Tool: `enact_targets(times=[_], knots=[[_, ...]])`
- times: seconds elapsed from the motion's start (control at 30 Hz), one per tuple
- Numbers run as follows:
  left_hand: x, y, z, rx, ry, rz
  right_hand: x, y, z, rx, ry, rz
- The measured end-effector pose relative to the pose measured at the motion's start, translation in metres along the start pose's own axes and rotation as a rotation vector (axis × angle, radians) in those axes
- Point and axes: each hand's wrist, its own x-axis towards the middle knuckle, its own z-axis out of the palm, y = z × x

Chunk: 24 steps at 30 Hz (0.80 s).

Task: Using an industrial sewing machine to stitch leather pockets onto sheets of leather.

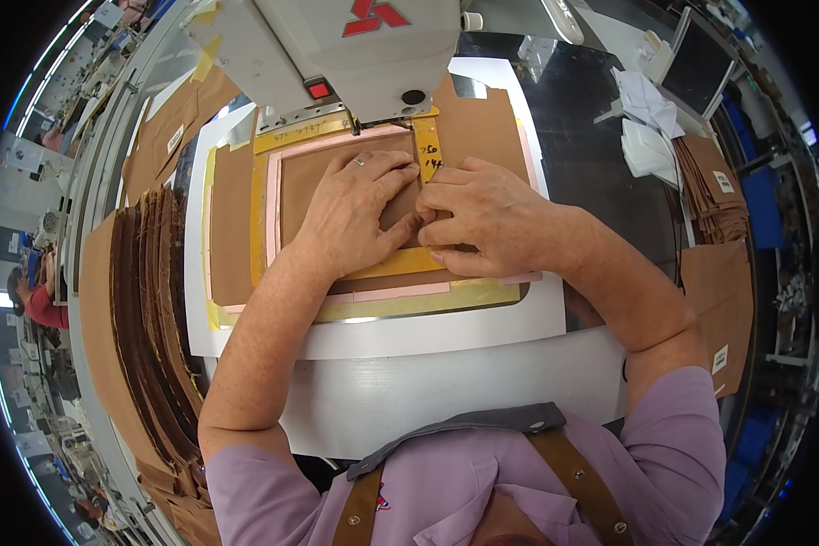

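A brown fabric panel (305, 187) lies inside a yellow frame template (260, 218) with pink strips along its inner edge. My left hand (359, 209) rests flat on the panel, its fingers stretched toward the frame's right side. Beside it, my right hand (487, 218) bends over the frame's right bar, fingers curled and thumb tip close to the left thumb. What the right fingertips pinch, if anything, is hidden. Just beyond both hands is the sewing machine head (364, 55), its needle area near the frame's far edge. A larger brown piece (232, 237) shows under the frame.
A tall stack of brown fabric pieces (136, 300) stands at the left. More brown pieces (714, 282) lie at the right, below crumpled white material (648, 118). A white sheet (400, 341) lies under the work. A dark screen (698, 68) stands at the far right.
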Motion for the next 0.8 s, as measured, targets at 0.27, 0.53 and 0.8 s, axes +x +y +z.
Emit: enact_targets(times=[0.27, 0.53, 0.8], knots=[[-0.002, 0.0, 0.01, -0.037, 0.048, -0.03, 0.002, -0.002, -0.006, 0.048, -0.065, 0.08], [0.003, -0.004, 0.012, -0.028, 0.065, -0.016, 0.002, -0.003, -0.01, -0.007, -0.072, 0.116], [0.006, 0.002, 0.002, 0.099, 0.039, -0.021, 0.0, 0.005, -0.006, -0.093, -0.069, 0.128]])
